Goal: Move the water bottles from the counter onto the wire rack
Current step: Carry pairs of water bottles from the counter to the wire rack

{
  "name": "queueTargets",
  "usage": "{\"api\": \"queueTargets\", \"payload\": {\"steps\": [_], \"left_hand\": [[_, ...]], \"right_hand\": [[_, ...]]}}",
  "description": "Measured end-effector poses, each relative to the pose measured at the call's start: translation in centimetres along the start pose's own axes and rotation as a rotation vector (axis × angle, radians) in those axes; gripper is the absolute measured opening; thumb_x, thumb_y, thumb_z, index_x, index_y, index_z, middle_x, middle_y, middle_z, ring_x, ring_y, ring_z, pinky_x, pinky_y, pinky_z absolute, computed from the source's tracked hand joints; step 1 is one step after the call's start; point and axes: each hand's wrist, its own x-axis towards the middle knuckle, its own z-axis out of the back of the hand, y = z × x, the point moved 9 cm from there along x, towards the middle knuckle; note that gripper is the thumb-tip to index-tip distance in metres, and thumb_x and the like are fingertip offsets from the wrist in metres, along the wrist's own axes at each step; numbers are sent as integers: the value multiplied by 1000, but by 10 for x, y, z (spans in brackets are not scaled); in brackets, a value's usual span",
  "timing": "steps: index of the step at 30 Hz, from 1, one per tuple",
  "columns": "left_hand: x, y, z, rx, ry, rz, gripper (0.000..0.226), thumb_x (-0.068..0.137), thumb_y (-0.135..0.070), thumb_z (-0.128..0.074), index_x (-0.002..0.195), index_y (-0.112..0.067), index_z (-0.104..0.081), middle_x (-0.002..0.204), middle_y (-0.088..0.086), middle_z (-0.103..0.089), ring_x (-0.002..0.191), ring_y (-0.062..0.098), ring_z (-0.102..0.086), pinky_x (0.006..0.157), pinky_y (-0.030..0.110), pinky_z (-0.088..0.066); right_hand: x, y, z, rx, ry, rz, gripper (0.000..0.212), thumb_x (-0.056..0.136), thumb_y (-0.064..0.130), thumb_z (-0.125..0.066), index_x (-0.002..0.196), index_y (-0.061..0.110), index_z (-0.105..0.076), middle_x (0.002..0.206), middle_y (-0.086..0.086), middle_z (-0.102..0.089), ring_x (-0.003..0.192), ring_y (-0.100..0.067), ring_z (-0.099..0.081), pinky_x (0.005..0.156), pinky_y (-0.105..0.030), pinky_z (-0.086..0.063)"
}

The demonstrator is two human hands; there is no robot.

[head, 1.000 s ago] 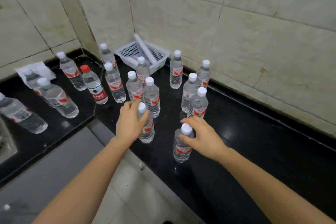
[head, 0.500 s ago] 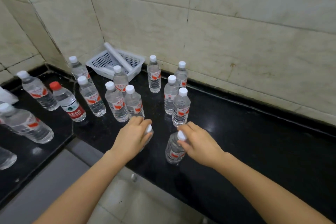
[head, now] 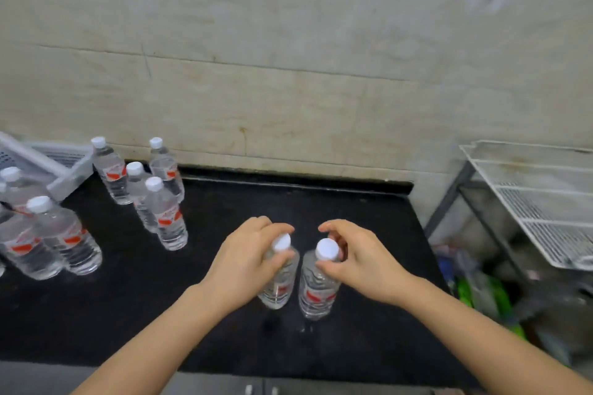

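My left hand (head: 247,261) grips the neck of a clear water bottle (head: 279,285) with a white cap and red label. My right hand (head: 356,261) grips the neck of a second such bottle (head: 317,292) beside it. Both bottles hang upright just above the black counter (head: 321,212), side by side. Several more bottles stand at the left, the nearest one (head: 165,215) well left of my hands. The white wire rack (head: 542,199) is at the right, beyond the counter's end.
A white plastic basket (head: 48,163) lies at the far left against the tiled wall. Under the rack sit bags and green packaging (head: 481,292). The counter's right edge ends near the rack's grey leg (head: 449,196).
Both hands have closed on a bottle each and carried them to the right, away from the bottle group. The view has swung right, bringing the wire rack into sight.
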Motion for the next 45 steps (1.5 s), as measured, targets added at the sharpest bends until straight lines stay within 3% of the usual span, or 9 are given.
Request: {"api": "queueTargets", "payload": {"steps": [5,13,17,19,20,27,32,36,45], "left_hand": [[46,-133,-39,-167,-76,4,39,79,-37,-69,118,-31,-64,75,-11,-49,72,4,-48,64,16,-33],[126,-340,-76,-431,-54,-171,40,74,-39,-75,113,-31,-69,72,-2,-62,62,7,-54,65,26,-47],[184,-421,-83,-578,-69,-278,39,75,-40,-74,110,-25,-71,46,-15,-38,42,0,-35,45,10,-28],[209,-459,-95,-585,-63,-329,37,77,-37,-74,111,-22,-71,50,-23,-63,39,-8,-43,43,2,-28],[220,-476,-104,-580,-53,-348,37,77,-36,-73,111,-21,-71,69,-35,-61,41,-11,-46,43,1,-30],[303,-569,-184,-416,-7,-521,39,79,-39,-71,114,-21,-69,59,-19,-50,57,-15,-50,54,7,-35],[377,-610,-252,-458,93,-500,37,83,-29,-69,118,-17,-67,62,-21,-64,61,-20,-55,52,4,-36],[427,-633,-305,-369,151,-458,41,86,-28,-65,126,-20,-60,125,0,-65,111,11,-61,90,25,-47],[520,-640,-375,-258,114,-336,36,91,-21,-59,126,-23,-59,132,0,-60,121,20,-54,98,37,-43]], "right_hand": [[-83,-59,137,-12,-219,-58,48,71,23,-74,117,25,-59,85,14,-57,71,6,-53,65,-8,-39],[-192,-106,350,5,-522,-129,39,70,20,-79,103,31,-61,68,4,-53,54,0,-44,53,-15,-38],[-228,-136,443,65,-673,-172,37,72,10,-79,105,18,-64,67,8,-52,48,5,-47,50,-7,-37],[-239,-158,478,106,-733,-197,37,73,5,-78,107,11,-64,69,7,-54,47,9,-49,51,-5,-39],[-244,-171,492,112,-755,-210,38,73,4,-78,107,10,-64,70,6,-55,47,10,-49,52,-5,-40],[-249,-275,576,51,-833,-264,36,70,1,-78,102,10,-64,66,8,-52,46,8,-48,50,-6,-38],[-224,-355,630,23,-826,-310,35,69,7,-78,97,19,-61,73,8,-56,61,-1,-54,59,-17,-43],[-205,-408,669,-12,-829,-343,39,68,17,-78,100,23,-57,80,8,-56,69,-7,-55,61,-20,-41],[-155,-505,717,-41,-862,-394,37,80,26,-68,113,26,-51,107,6,-58,95,-17,-57,79,-36,-48]]}}
